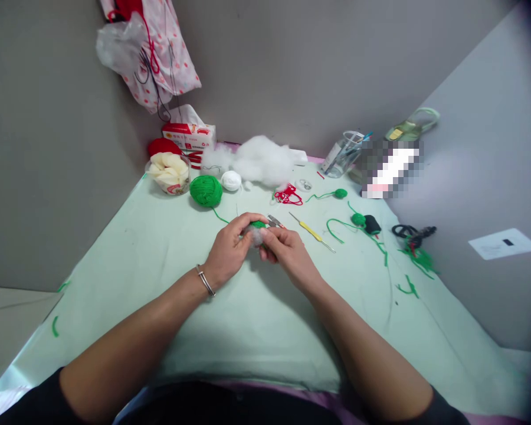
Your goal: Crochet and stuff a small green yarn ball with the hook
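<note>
My left hand and my right hand meet over the middle of the pale green table. Between their closed fingers sits a small green crocheted piece with a tuft of white stuffing pressed at it. A green strand runs from the piece back to the green yarn ball. A small metal tool lies just behind my right fingers. My left wrist wears a silver bracelet.
A yellow-handled crochet hook, green crocheted bits, red yarn, black scissors, a heap of white stuffing, a white ball, a bowl, a tissue box and a clear cup ring the work spot. Grey walls stand on both sides.
</note>
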